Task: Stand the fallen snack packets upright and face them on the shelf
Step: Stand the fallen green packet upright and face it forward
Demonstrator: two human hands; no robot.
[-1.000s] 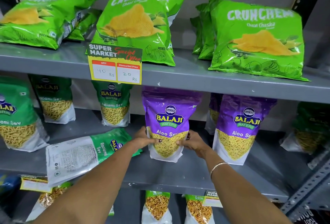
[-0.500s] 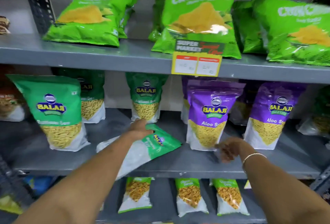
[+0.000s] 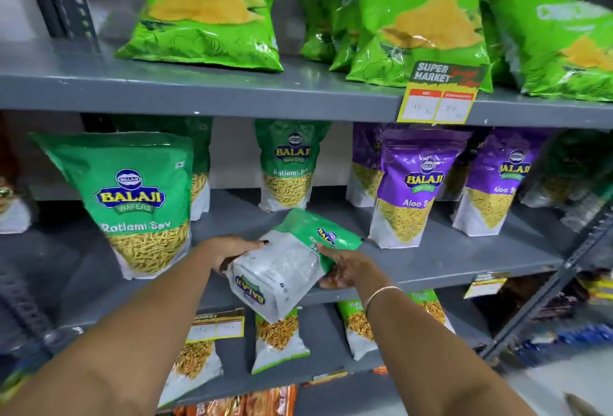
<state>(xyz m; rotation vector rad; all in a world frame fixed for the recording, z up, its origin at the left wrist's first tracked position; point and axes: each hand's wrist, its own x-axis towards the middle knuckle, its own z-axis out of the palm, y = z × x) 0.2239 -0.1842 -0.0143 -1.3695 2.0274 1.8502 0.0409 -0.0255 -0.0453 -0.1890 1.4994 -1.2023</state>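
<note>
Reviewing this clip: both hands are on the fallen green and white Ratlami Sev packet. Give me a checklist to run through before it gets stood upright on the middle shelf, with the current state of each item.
1. Both hands on the packet: ok. The left hand and right hand hold the fallen green and white Ratlami Sev packet from either side.
2. Packet upright: not ok. It is tilted, its base overhanging the grey metal middle shelf.
3. Front facing out: not ok. The white printed back shows.
4. Free slot: ok. Bare shelf lies between the large green Ratlami Sev pouch and the purple Aloo Sev pouch.
5. Neighbours standing: ok.
6. Grip firmness: cannot tell.
</note>
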